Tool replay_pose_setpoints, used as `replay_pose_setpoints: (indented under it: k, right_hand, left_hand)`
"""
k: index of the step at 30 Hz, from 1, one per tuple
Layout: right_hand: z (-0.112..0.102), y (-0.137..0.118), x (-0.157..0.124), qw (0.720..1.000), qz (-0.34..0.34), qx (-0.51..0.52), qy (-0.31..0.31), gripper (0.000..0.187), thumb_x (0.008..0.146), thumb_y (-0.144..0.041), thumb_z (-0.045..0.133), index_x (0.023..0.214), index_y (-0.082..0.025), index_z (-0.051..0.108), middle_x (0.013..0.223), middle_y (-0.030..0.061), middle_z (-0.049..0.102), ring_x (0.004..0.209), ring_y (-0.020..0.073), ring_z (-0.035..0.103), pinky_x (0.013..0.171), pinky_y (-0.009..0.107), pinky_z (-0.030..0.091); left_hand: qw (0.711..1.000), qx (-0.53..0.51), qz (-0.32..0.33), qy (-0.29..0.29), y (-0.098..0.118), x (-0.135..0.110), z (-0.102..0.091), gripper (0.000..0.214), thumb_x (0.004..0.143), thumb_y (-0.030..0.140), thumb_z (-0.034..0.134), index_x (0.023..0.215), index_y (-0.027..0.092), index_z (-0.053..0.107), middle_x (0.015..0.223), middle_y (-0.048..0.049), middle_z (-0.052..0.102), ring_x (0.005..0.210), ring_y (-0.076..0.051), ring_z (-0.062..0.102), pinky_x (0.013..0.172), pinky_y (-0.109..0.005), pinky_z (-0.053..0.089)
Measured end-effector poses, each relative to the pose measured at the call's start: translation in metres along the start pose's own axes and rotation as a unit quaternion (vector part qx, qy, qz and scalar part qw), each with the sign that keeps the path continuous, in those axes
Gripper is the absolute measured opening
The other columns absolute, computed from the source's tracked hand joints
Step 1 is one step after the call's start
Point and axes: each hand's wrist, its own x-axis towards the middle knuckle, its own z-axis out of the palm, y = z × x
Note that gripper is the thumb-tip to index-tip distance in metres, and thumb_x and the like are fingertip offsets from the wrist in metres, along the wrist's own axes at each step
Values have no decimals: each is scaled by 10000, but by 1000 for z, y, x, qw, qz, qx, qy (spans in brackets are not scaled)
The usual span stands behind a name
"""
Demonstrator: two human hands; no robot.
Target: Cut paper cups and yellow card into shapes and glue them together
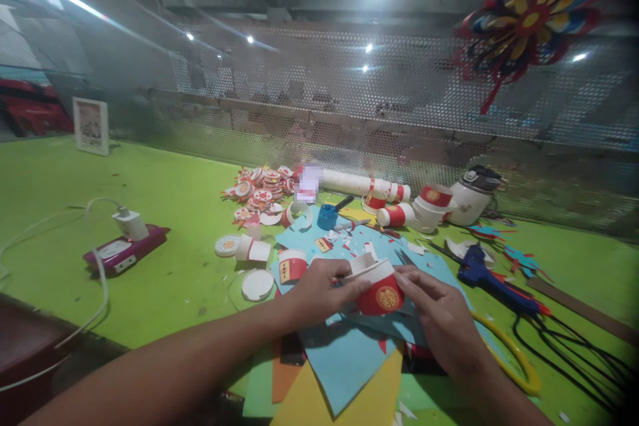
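Over blue paper, I hold a red and white paper cup with a gold round emblem; its rim looks cut open. My left hand is closed around its left side, thumb on the front. The fingers of my right hand pinch its right edge. Dark pointed blades, like scissor tips, show just above my right fingers; I cannot tell whether that hand holds them. Another red paper cup stands left of my left hand, near a white cup lying on its side.
Blue paper sheets with scraps cover the middle. Behind lie a blue jar, a pile of round paper pieces and stacked cups. A blue glue gun and yellow tape ring lie right; a purple power strip lies left.
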Motion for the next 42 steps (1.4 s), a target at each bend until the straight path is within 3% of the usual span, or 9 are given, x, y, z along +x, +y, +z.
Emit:
replay_pose_setpoints:
  k: [8, 14, 19, 24, 28, 33, 42]
  right_hand:
    - [0, -2, -1, 1000, -5, -13, -6, 187, 796, -351, 656, 703, -189, 668, 895, 33, 605, 816, 203, 551, 708, 289, 464]
    - [-1, -2, 0, 1000, 23, -6, -5, 205, 769, -391, 674, 818, -192, 682, 808, 42, 670, 750, 216, 579, 680, 300, 468]
    - [4, -5, 0, 999, 26, -40, 16, 248, 737, -423, 702, 830, -193, 695, 806, 28, 687, 777, 195, 581, 702, 266, 464]
    - [8, -6, 2, 998, 40, -32, 33, 333, 661, -418, 765, 888, -180, 707, 930, 62, 705, 878, 231, 600, 767, 303, 485]
    - [6, 1, 3, 997, 59, 3, 46, 379, 631, -397, 795, 925, -175, 703, 787, 43, 704, 757, 201, 617, 695, 295, 498]
    - [5, 1, 2, 997, 74, -2, 28, 330, 659, -414, 775, 878, -178, 701, 750, 26, 708, 724, 177, 614, 662, 259, 493]
    - [14, -17, -3, 995, 72, -60, 12, 386, 672, -498, 722, 862, -162, 732, 729, 31, 706, 696, 208, 628, 613, 265, 500]
  left_hand:
    - [1000, 7, -5, 5, 1, 0, -1, 368, 849, 431, 464, 593, 168, 444, 571, 37, 416, 570, -102, 385, 528, -232, 280]
    - [1000, -6, 22, 3, 4, -2, -1, 75, 748, 205, 541, 781, 153, 585, 747, -16, 604, 687, -145, 523, 626, -247, 386]
    - [998, 1, 66, -2, 1, -4, 1, 192, 707, 115, 518, 871, 160, 606, 832, -27, 640, 759, -160, 552, 692, -258, 413]
    - [997, 9, 80, -13, 3, -4, 0, 145, 728, 144, 535, 856, 157, 601, 803, -18, 622, 727, -146, 536, 675, -246, 405]
    - [998, 20, 51, -18, 2, -3, 0, 107, 795, 233, 517, 786, 154, 590, 725, -7, 591, 661, -130, 504, 620, -237, 378]
    - [1000, 16, 20, -15, -1, -2, 1, 258, 819, 356, 523, 657, 155, 531, 639, 7, 538, 607, -116, 469, 578, -228, 356]
    - [999, 24, 25, -14, 1, -3, 1, 248, 800, 374, 565, 693, 150, 564, 654, 4, 559, 619, -118, 487, 596, -229, 369]
